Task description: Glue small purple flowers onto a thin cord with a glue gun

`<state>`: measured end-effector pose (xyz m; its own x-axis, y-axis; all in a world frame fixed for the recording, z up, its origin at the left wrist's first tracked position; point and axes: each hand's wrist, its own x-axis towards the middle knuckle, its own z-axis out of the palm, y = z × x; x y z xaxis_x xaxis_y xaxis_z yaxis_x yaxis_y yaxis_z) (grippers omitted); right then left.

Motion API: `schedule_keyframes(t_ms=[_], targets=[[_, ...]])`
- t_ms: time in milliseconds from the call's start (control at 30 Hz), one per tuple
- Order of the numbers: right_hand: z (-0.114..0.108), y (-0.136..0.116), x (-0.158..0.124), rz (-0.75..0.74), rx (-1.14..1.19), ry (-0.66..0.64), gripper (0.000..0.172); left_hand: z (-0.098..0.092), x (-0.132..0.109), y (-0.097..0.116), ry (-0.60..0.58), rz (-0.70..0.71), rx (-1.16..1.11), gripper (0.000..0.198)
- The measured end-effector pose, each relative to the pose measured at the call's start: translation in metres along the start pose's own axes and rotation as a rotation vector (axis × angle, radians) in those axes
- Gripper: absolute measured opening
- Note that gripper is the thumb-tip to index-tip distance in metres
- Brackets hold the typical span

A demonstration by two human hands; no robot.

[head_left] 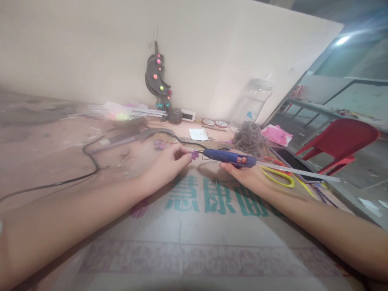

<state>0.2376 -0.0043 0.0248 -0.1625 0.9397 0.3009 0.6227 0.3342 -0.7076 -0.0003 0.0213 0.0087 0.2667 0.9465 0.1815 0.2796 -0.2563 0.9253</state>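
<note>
Head view shows me the purple flower (195, 154) in the middle of the worktop (45, 137), pinched between the left hand (166, 165) fingertips right at the nozzle of the glue gun (228, 158). I judge the flower light, soft and easily crushed, best held by its edges, clear of the tip. The gun looks like rigid plastic, blue with an orange part. The right hand (242, 176) is curled around its body from beneath. A clear glue stick (300, 172) juts out to the right. Yellow-handled scissors (277, 176) and a phone (292, 161) lie right, and a twine tangle (250, 137) lies farther off.
</note>
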Motion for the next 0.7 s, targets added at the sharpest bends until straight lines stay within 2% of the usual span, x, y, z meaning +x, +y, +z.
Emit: schedule_keyframes(t_ms=[700], targets=[[-0.0014,0.003,-0.0009,0.012,-0.068,-0.008,0.025,-0.0003,0.0012,-0.0035,0.024,0.001,0.02,0.018]])
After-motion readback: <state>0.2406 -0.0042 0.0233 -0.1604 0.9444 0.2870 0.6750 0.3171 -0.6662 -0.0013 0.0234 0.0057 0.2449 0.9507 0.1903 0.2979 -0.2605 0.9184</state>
